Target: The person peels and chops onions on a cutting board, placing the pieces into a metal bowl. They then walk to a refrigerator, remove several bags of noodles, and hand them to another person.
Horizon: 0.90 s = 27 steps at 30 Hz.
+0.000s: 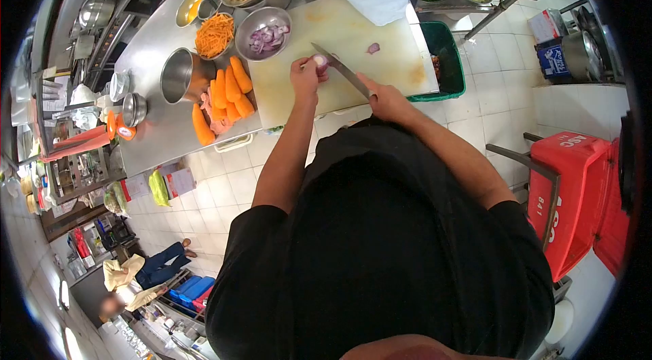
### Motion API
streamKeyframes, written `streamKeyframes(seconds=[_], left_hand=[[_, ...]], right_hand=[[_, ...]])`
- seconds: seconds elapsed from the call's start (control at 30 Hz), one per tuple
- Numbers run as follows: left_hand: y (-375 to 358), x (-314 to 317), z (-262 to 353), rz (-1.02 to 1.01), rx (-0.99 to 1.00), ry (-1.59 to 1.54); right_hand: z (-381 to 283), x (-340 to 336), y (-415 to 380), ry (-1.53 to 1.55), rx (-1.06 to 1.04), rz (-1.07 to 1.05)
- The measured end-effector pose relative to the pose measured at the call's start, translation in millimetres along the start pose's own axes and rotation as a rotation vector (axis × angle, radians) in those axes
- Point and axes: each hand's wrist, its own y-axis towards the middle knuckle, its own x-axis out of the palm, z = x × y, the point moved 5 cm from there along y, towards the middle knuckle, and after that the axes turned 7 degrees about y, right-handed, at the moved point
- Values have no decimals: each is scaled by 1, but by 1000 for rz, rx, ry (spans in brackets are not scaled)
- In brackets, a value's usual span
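Note:
Over the white cutting board [353, 20], my left hand [305, 77] pinches a peeled purple onion [320, 61]. My right hand [387, 99] is wrapped round the handle of a kitchen knife [350, 76], whose blade points away to the upper left and overlaps the onion's right side. A small piece of onion [373, 48] lies on the board to the right of the blade. Just beyond my left hand, a steel bowl [246, 49] holds cut onion pieces [269, 38].
Whole peeled carrots [232, 88] and a steel pot [178, 76] stand left of the board. Shredded carrot [215, 34] fills a bowl behind them. A green bin [454, 61] sits at the board's right edge. A red bin [570, 163] is on the right; a person [146, 272] is far lower left.

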Motion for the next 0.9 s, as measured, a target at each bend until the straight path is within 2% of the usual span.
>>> streamKeyframes(seconds=[0.07,0.17,0.27,0.37,0.43,0.5,0.57,0.7,0.9], left_hand=[[-5,-5,6,-83,-7,-170],[-12,-10,16,-195,-66,-351],[-20,-10,20,-284,-109,-466],[-25,-7,15,-374,-162,-518],[-34,1,19,-390,-183,-546],[-41,10,21,-407,-207,-575],[-46,18,22,-422,-230,-606],[-60,37,31,-547,-271,-667],[-91,61,54,-666,-285,-682]], right_hand=[[8,-11,-5,35,-13,70],[17,-43,-16,34,153,53],[-26,-84,-45,-39,297,-19],[-19,-88,-58,59,83,109],[-5,-76,-54,275,65,63],[4,-71,-53,514,110,23],[-13,-68,-49,773,215,-13],[-53,-83,-36,901,255,-78],[-61,-70,-2,952,-22,-62]])
